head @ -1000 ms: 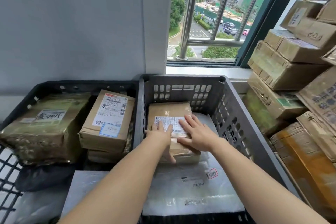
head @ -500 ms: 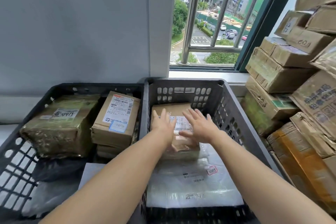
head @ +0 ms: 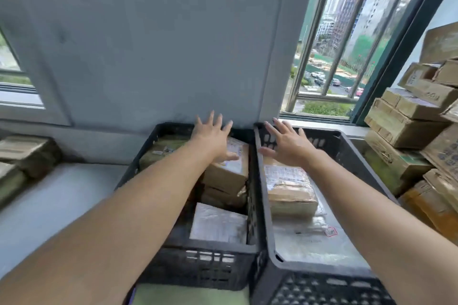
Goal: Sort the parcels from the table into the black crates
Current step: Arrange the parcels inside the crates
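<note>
Grey wall [head: 161, 44] stands behind. Right crate [head: 360, 156] holds a brown parcel [head: 290, 188] on a white bag [head: 309, 238]. Left crate [head: 198, 267], just beside it, holds stacked parcels [head: 228, 176]. Cartons [head: 406, 119] are piled to the right. Left hand [head: 213, 136] and right hand [head: 287, 143] hover above, fingers spread, holding nothing.

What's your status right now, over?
Left hand open, right hand open, both empty. Brown parcel lying in right crate. Box stack close beside it.
</note>
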### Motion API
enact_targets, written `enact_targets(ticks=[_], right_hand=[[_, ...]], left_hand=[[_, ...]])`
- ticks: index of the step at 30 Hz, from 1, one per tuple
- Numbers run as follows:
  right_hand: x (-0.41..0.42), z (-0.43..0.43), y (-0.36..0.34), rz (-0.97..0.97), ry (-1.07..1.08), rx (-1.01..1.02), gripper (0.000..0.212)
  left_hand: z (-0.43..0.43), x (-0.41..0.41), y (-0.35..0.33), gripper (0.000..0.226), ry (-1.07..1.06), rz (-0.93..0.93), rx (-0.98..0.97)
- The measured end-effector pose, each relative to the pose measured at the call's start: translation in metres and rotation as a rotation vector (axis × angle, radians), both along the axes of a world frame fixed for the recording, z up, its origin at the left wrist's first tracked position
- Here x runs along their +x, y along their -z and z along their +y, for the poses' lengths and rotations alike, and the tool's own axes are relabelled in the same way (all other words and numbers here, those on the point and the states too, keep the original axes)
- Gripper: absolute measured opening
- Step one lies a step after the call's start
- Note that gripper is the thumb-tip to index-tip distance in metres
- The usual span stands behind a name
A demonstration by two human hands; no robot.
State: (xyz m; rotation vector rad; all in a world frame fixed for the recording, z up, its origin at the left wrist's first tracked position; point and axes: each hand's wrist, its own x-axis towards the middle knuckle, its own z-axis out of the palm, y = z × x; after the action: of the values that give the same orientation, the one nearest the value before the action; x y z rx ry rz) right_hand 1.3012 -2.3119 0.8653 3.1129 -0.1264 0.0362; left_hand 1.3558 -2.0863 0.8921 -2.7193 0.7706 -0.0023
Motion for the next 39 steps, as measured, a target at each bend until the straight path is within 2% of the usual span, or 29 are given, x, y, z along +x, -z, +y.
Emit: enact_targets(ticks=[12, 17, 21, 30, 39], right_hand=[[0.012, 0.315, -0.022, -0.042, -0.228, -0.044, 0.087], [0.026, 0.45, -0.023, -0.06, -0.397, 0.011, 0.09], [0.048, 0.543, -0.006, -0.044, -0.502, -0.03, 0.092], [0.137, 0.702, 0.06, 0.064, -0.642, 0.114, 0.095], [0.232, 0.79, 0.123, 0.199, -0.561, 0.227, 0.093]], left_hand=[[0.312, -0.036, -0.022, 0.107, -0.157, -0.058, -0.118], [0.44, -0.047, -0.012, 0.103, -0.313, -0.032, -0.22], [0.533, -0.047, 0.003, 0.1, -0.463, -0.019, -0.204], [0.697, -0.005, 0.047, 0.1, -0.676, 0.023, -0.165], [0.793, 0.102, 0.097, 0.102, -0.709, 0.095, -0.151]])
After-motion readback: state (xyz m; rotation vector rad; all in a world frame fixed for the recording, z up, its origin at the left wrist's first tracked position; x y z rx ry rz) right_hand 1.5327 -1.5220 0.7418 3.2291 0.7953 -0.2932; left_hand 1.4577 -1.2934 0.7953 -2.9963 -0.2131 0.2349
